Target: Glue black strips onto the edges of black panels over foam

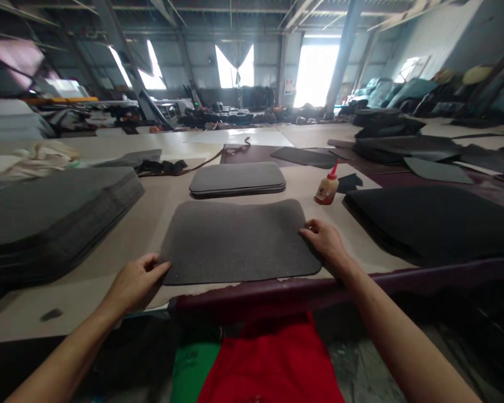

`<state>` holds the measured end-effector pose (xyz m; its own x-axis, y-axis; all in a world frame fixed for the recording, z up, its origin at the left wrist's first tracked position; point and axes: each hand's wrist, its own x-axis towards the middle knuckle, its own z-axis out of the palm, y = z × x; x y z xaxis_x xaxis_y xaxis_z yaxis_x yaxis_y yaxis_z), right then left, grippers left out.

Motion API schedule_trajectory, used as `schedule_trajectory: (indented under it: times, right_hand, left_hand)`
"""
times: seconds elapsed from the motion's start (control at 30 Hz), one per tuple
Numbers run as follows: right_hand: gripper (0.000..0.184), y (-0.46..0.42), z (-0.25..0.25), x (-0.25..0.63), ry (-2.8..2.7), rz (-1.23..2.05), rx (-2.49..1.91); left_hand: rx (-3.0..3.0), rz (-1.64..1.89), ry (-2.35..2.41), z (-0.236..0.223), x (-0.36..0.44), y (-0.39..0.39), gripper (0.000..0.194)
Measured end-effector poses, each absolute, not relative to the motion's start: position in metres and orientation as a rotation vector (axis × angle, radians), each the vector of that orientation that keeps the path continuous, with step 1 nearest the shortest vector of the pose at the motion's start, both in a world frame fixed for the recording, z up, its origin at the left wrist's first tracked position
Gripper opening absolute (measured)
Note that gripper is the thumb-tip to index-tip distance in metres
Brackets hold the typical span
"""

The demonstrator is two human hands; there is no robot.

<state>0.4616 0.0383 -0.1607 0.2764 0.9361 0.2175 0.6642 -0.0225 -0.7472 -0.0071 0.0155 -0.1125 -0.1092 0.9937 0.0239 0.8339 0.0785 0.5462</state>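
A dark grey flat sheet [239, 243] with rounded corners lies in front of me at the table's near edge. My left hand [140, 277] pinches its left edge near the lower corner, thumb on top. At the opposite side, the thumb and fingers of my right hand [321, 238] close on the sheet's right edge. Just behind it sits a small stack of similar grey sheets [237, 178]. A glue-type bottle [326, 187] with a red pointed cap and amber contents stands upright beyond my right hand.
Thick stacks of grey sheets [54, 207] and black sheets [441, 218] flank the work spot. A dark scrap [349, 183] lies by the bottle, and a brown strap [210, 159] curls behind. Maroon material [252, 296] hangs over the table's front edge. More cut pieces [407, 146] lie at the back right.
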Motion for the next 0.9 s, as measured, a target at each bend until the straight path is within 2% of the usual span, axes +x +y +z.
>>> schedule_trajectory:
  times: [0.3,0.43,0.57,0.7,0.9]
  right_hand:
    - [0.029,0.034,-0.155,0.457,-1.567,0.300,-1.920]
    - [0.042,0.030,-0.152,0.456,-1.610,0.161,-2.031]
    - [0.057,0.022,-0.152,0.454,-1.610,0.009,-1.961]
    - [0.053,0.021,-0.155,0.457,-1.718,-0.012,-1.933]
    - [0.045,0.033,-0.162,0.467,-1.792,0.136,-2.020]
  left_hand:
    - [1.849,0.562,2.029,-0.120,-0.014,0.019,0.048]
    - [1.832,0.623,1.959,-0.123,-0.017,0.021,0.045]
    - [1.749,0.773,1.807,-0.121,-0.015,0.017,0.040]
    - [1.717,0.792,1.805,-0.115,-0.014,0.016,0.037]
    - [1.660,0.877,1.781,-0.107,-0.017,0.020,0.034]
